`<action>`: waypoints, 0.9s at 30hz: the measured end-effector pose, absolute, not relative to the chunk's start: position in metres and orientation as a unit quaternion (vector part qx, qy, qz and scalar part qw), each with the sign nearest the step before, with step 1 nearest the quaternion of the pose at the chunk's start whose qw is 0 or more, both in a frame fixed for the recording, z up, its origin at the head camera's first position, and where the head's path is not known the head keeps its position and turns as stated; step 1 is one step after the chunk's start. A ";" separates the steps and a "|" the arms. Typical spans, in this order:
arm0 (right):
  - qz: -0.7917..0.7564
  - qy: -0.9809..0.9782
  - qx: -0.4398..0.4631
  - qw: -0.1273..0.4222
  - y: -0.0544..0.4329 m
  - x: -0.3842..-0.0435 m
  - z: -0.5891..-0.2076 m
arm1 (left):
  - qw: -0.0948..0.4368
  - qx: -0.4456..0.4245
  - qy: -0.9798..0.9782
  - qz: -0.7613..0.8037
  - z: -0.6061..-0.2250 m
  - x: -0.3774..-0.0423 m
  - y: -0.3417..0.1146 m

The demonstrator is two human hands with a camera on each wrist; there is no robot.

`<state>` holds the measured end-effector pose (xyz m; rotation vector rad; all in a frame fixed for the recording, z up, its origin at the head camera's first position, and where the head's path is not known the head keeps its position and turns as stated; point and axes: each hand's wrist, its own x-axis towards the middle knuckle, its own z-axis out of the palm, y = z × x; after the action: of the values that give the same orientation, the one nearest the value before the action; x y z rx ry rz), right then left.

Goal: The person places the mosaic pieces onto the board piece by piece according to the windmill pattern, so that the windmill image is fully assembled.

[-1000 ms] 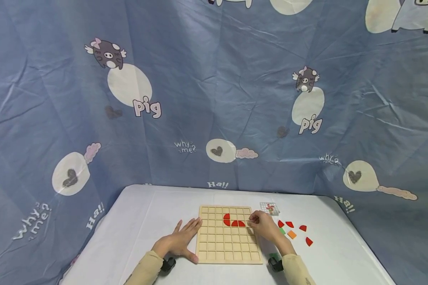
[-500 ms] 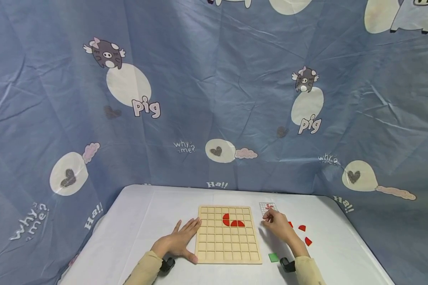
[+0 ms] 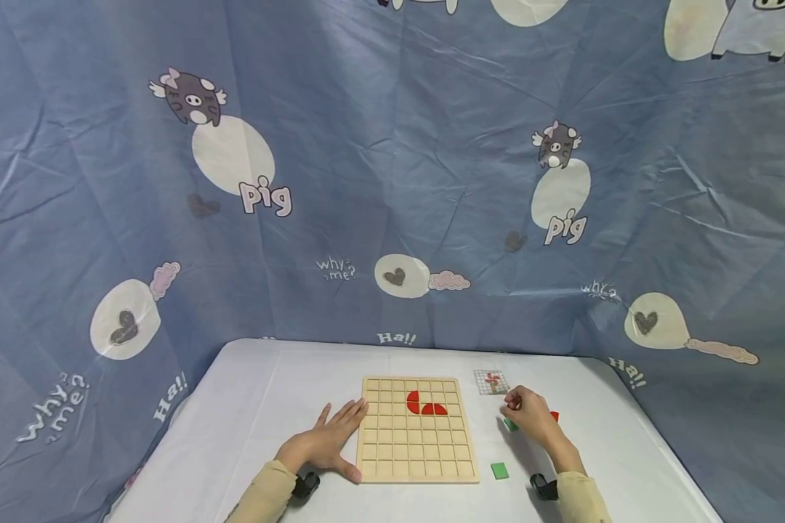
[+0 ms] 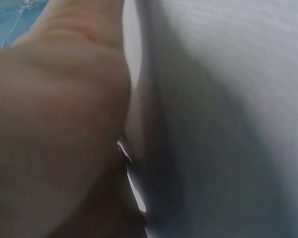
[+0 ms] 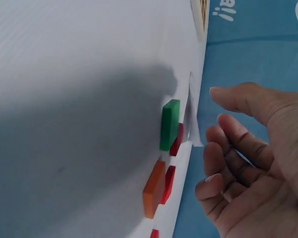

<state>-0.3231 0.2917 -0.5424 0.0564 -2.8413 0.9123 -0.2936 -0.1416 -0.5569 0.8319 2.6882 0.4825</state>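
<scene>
My left hand lies spread on the white table with its fingertips and thumb at the left edge of a wooden grid board. Red quarter-round pieces sit in several cells of the board's upper part. To the right of the board, my right hand hovers over loose pieces. In the right wrist view its thumb stands apart from loosely bent fingers, with nothing between them. Below it are a green square block, an orange block and red pieces. The right hand hides most of these from the head view.
A small card with a red pinwheel-like pattern on a grid lies behind the right hand. Another green square is right of the board's lower corner. A blue printed cloth hangs behind the table. The left wrist view shows mostly palm and tabletop.
My right hand has moved right, from the board's right edge to over the loose pieces, uncovering the card and the nearer green square. The left hand stays put.
</scene>
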 end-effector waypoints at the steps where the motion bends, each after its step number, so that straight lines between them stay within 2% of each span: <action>1: 0.304 -0.949 0.015 0.079 0.293 -0.323 -0.543 | 0.143 0.289 0.932 0.167 -0.557 -0.294 -0.142; 27: 0.272 -0.960 -0.018 0.068 0.297 -0.326 -0.551 | 0.141 0.290 0.931 0.171 -0.557 -0.294 -0.143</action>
<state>-0.3264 0.2969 -0.5506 -0.0551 -2.8909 0.8199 -0.2940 -0.1426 -0.5575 0.8376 2.6881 0.4931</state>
